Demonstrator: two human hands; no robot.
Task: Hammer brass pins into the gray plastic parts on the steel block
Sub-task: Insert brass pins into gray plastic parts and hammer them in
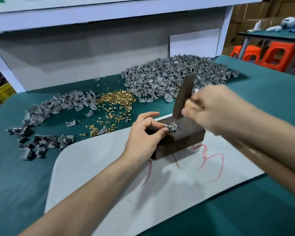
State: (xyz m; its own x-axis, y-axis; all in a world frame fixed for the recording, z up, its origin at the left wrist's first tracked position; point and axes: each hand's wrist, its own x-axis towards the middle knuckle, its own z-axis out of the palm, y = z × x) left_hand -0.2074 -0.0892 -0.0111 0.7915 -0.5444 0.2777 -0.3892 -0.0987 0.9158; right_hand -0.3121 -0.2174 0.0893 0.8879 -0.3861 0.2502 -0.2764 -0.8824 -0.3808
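Atop steel block point(182, 138), gray part point(173, 128), pin point(172, 124) up, pinched in left hand point(143, 135); near-upright hammer point(184, 96) gripped in right hand point(211, 109).

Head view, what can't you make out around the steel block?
Head view only.
The hammer handle: inside the blurred right hand.
How the brass pin sits in the gray plastic part: too small, under left hand.
Left end of the steel block: behind left hand.
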